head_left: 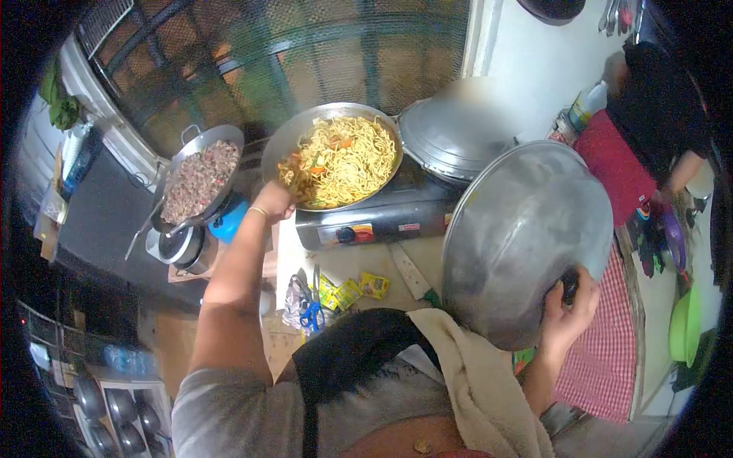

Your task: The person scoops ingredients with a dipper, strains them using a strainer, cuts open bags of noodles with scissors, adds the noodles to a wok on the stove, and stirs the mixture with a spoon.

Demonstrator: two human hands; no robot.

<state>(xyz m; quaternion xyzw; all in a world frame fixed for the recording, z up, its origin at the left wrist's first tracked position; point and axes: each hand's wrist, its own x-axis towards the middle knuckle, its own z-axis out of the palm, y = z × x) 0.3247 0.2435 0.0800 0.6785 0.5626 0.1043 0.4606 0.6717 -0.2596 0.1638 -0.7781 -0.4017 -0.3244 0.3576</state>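
Yellow noodles (347, 160) with orange bits fill a wide metal pan (273, 159) on the stove (382, 223). My left hand (275, 201) is closed at the pan's near left edge; what its fingers hold, if anything, is hidden. On the right, my right hand (569, 301) grips the dark knob of a large round metal lid (519, 229), which is tilted up beside the stove, apart from the noodle pan. A second pan (443, 137), covered with a domed lid, sits at the stove's right side.
A pan of minced meat (202, 179) stands at the left with a ladle. Yellow packets (347, 293), blue scissors (311, 314) and a knife (411, 273) lie in front of the stove. Another person (660, 107) in black stands at the right, near a checkered cloth (599, 351).
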